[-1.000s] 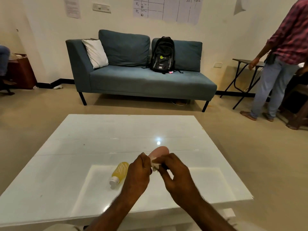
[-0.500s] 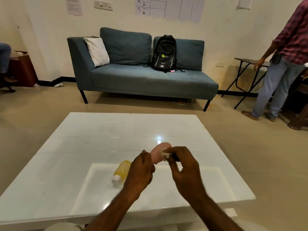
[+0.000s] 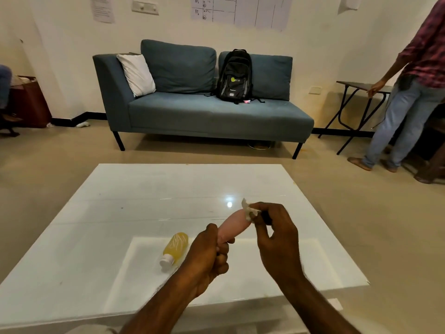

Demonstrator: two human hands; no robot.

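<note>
My left hand [image 3: 209, 254] grips the lower end of a pink bottle [image 3: 234, 226], which points up and away over the white table [image 3: 149, 201]. My right hand [image 3: 274, 233] pinches a small crumpled white scrap [image 3: 249, 209] against the bottle's far end. The bottle's cap end is hidden inside my left fist. A yellow bottle [image 3: 177, 249] with a white cap lies on its side on the table, just left of my left hand.
A blue sofa [image 3: 204, 112] with a white cushion [image 3: 137, 74] and a black backpack [image 3: 234, 77] stands behind the table. A person [image 3: 414, 88] stands at the right beside a folding table [image 3: 356, 104]. Bare floor lies around the white table.
My right hand has moved up and to the right with the white scrap, away from my left hand. More of the pink bottle shows now. The camera has come a little closer.
</note>
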